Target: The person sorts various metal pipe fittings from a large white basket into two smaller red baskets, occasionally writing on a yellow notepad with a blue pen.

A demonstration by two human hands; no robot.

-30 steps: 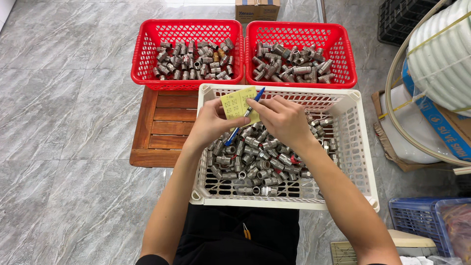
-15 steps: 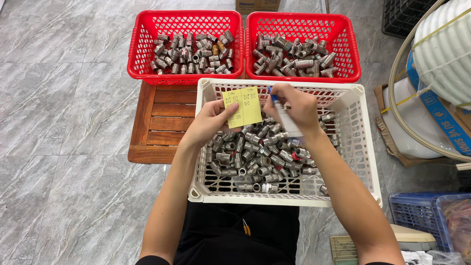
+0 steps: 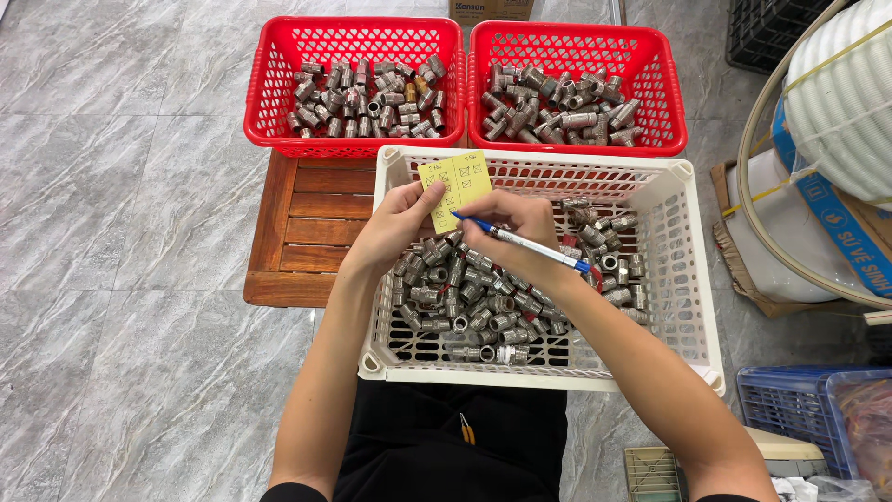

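Note:
My left hand (image 3: 398, 226) holds a small yellow paper card (image 3: 455, 189) upright over a white plastic basket (image 3: 692, 307). My right hand (image 3: 514, 226) grips a blue and white pen (image 3: 530, 245), its tip touching the lower edge of the card. Under both hands the basket holds several metal pipe fittings (image 3: 474, 302). My forearms reach in from the bottom of the view.
Two red baskets (image 3: 269, 93) (image 3: 669, 84) with more metal fittings stand beyond the white one. A low wooden slatted stool (image 3: 297, 223) sits at left. At right are a coil of white hose (image 3: 836, 102), cardboard and a blue crate (image 3: 780, 400). Grey marble floor surrounds it all.
My right hand has swung the pen down from pointing upward to lying sideways, bringing its tip to the card. The left hand kept hold of the card.

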